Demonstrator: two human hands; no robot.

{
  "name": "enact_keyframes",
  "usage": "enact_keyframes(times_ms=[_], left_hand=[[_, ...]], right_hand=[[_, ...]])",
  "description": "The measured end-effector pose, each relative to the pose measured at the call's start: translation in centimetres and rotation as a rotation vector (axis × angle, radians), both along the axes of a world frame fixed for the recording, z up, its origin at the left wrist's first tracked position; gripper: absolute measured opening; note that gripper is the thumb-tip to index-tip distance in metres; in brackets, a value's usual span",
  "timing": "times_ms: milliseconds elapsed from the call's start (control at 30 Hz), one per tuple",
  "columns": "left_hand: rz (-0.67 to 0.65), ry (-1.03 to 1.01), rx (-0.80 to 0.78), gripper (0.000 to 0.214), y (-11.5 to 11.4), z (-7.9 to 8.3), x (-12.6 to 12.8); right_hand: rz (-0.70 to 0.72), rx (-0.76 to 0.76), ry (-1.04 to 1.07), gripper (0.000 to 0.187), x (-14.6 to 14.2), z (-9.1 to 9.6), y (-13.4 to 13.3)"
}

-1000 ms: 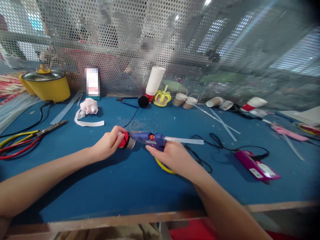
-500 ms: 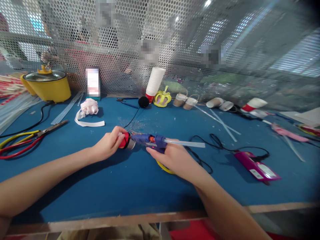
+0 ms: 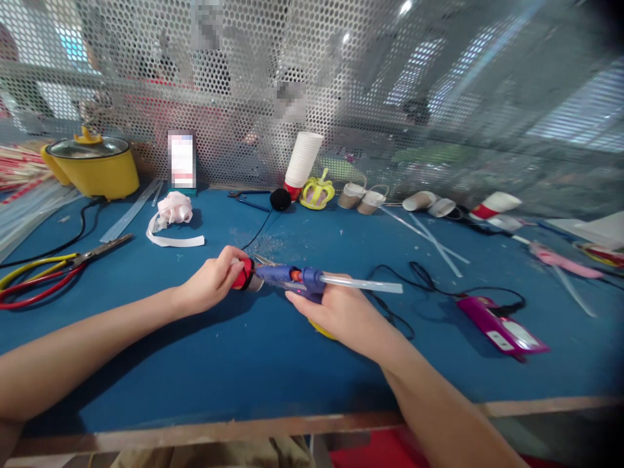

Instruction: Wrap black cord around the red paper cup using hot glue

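Note:
My left hand (image 3: pixel 214 279) is closed around a small red round piece with a black band (image 3: pixel 242 275), its pale edge facing right. In my right hand (image 3: pixel 344 305) is a blue hot glue gun (image 3: pixel 287 276), a clear glue stick (image 3: pixel 363 284) jutting from its rear. The gun's nozzle points left and reaches the black band; whether it touches cannot be made out. Under my right hand, a yellow curved handle (image 3: pixel 322 329) shows in part, mostly hidden. Thin metallic tips (image 3: pixel 263 260) lie just behind the gun.
Large shears (image 3: pixel 73 263), a white ribbon bundle (image 3: pixel 174 209) and a yellow electric pot (image 3: pixel 97 169) are at left. A cup stack (image 3: pixel 303 162), a yellow crown-shaped frame (image 3: pixel 316 192) and small baskets (image 3: pixel 361 197) line the mesh. A purple power strip (image 3: pixel 502 328) with black cord lies right.
The glue gun has tilted slightly, with its rear glue stick a little lower. My left hand and the red piece stay almost still.

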State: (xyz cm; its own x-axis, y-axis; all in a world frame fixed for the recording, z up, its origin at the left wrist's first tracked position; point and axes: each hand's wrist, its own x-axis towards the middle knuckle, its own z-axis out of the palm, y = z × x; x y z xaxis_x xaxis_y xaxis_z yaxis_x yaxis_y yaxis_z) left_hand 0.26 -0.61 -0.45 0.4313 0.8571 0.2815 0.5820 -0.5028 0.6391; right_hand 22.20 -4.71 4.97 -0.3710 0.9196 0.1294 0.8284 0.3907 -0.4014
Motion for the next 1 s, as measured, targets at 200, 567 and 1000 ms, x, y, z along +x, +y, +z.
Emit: enact_keyframes(times_ms=[200, 567, 1000], left_hand=[[0.004, -0.012, 0.004, 0.025, 0.0, -0.11, -0.03], [-0.004, -0.023, 0.025, 0.023, 0.01, -0.08, 0.0], [-0.006, -0.029, 0.027, 0.023, 0.0, -0.17, 0.05]], right_hand=[[0.018, -0.003, 0.022, 0.019, -0.01, -0.07, -0.13], [0.059, 0.015, 0.011, 0.015, -0.14, 0.36, -0.27], [0.049, 0.03, 0.014, 0.015, 0.02, -0.06, -0.17]])
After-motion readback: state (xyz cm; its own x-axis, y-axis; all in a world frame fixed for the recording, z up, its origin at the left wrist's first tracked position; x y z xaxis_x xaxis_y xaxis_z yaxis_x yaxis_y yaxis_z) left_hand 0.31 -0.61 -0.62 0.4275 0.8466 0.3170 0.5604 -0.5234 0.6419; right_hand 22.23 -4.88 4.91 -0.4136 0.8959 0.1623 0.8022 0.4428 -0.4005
